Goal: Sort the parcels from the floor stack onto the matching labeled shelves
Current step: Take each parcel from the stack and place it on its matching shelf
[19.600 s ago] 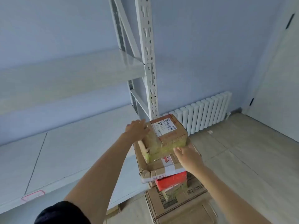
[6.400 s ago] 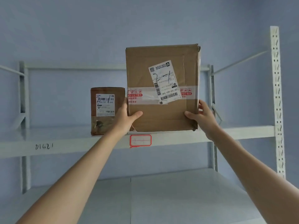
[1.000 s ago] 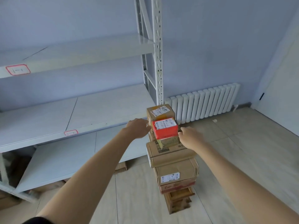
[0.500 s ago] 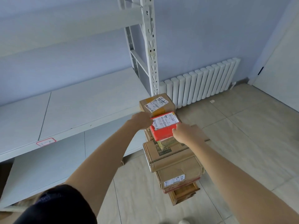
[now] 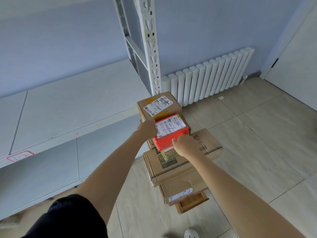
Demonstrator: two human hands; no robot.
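Observation:
A red parcel (image 5: 169,134) with a white shipping label tops the floor stack. My left hand (image 5: 147,130) grips its left side and my right hand (image 5: 184,145) grips its near right corner. Under it lies a wide brown carton (image 5: 181,162), with more brown boxes (image 5: 181,191) below that. Behind the red parcel stands a brown box (image 5: 159,105) whose label bears a handwritten 2. The white shelf (image 5: 68,107) to the left has a red-framed tag (image 5: 20,156) on its front edge.
A white perforated shelf post (image 5: 151,48) rises just behind the stack. A white radiator (image 5: 209,78) lines the blue wall to the right. Beige floor tiles (image 5: 257,134) spread to the right. A white shoe tip (image 5: 191,234) shows at the bottom.
The view has dipped and drawn closer to the stack. Both hands have closed onto the red parcel's sides, the right hand shifting to its near corner.

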